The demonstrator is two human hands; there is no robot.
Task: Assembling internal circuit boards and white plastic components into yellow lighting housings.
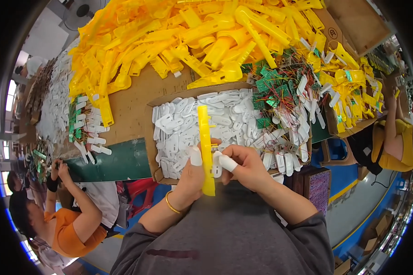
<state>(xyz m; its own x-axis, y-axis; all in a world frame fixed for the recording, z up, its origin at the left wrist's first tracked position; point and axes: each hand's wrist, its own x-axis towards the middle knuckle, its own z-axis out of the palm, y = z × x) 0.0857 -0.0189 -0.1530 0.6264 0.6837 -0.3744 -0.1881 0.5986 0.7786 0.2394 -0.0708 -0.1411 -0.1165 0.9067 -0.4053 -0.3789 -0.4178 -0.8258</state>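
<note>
From my remote seat I see a co-worker in orange [80,233] at the left and a person in a yellow top [402,149] at the right. A purple-sided crate [315,190] stands near a yellow floor line [344,192]. The partly hidden red thing [141,193] may be a stool. Cardboard boxes [377,228] sit lower right.

An assembly workshop: heaped yellow plastic casings [268,30], wired green circuit boards [273,85], an orange-shirted co-worker [78,233] at the green counter [119,160].

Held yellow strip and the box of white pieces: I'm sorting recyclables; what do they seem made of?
Yellow strip: probably moulded plastic, fairly glossy, from its smooth sheen and small tabs. Box: likely cardboard, matte, from its plain brown walls.
</note>
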